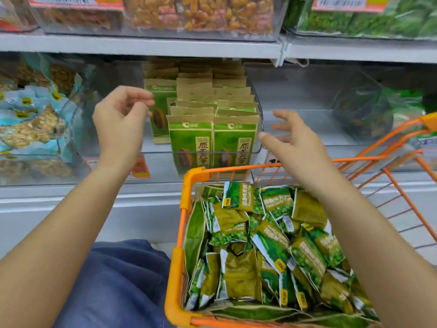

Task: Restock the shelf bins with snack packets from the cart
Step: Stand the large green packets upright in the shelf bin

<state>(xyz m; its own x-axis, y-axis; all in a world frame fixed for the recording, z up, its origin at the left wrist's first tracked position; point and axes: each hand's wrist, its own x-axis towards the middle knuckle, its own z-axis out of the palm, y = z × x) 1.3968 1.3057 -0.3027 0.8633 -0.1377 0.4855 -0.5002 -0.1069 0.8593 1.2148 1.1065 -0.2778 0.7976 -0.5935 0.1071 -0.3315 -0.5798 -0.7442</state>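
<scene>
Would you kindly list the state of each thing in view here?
Left hand: fingers loosely curled, holding nothing.
Right hand: open, holding nothing.
Clear bin: partly filled with upright sunflower seed packets.
Orange cart: heaped with green pea packets.

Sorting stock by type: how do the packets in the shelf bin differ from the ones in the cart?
The bin packets stand upright in neat rows; the cart packets lie jumbled in a heap. The bin packets have plain brown tops and picture a dark seed; the cart packets look glossy and picture green peas. Both are mostly green.
</scene>
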